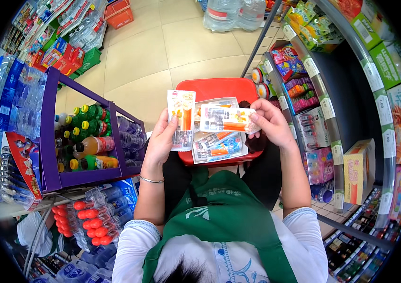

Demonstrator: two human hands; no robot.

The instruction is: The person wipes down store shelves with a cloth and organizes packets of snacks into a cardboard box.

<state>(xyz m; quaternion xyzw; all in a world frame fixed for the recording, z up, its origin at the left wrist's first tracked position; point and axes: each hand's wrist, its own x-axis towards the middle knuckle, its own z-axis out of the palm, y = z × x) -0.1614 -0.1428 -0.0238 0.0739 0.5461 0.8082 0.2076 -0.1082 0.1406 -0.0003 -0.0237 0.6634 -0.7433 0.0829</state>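
My left hand [162, 136] grips an upright white snack packet [182, 120] with an orange picture, thumb on its front. Between the thumb and fingers of my right hand [271, 122] is the right end of a second snack packet [227, 118], lying sideways. Below both, an open white carton [220, 158] holds several similar packets [221, 145], some with blue printing. The carton rests on a red plastic surface [207, 86], in front of my knees. Its underside and part of its contents are hidden.
A purple rack [80, 180] of drink bottles stands close on the left. Price-tagged shelves [328, 106] with snacks curve along the right, with a yellow carton [356, 173] on one. A red basket [119, 16] and wrapped water bottles [218, 16] are farther ahead on the tiled floor.
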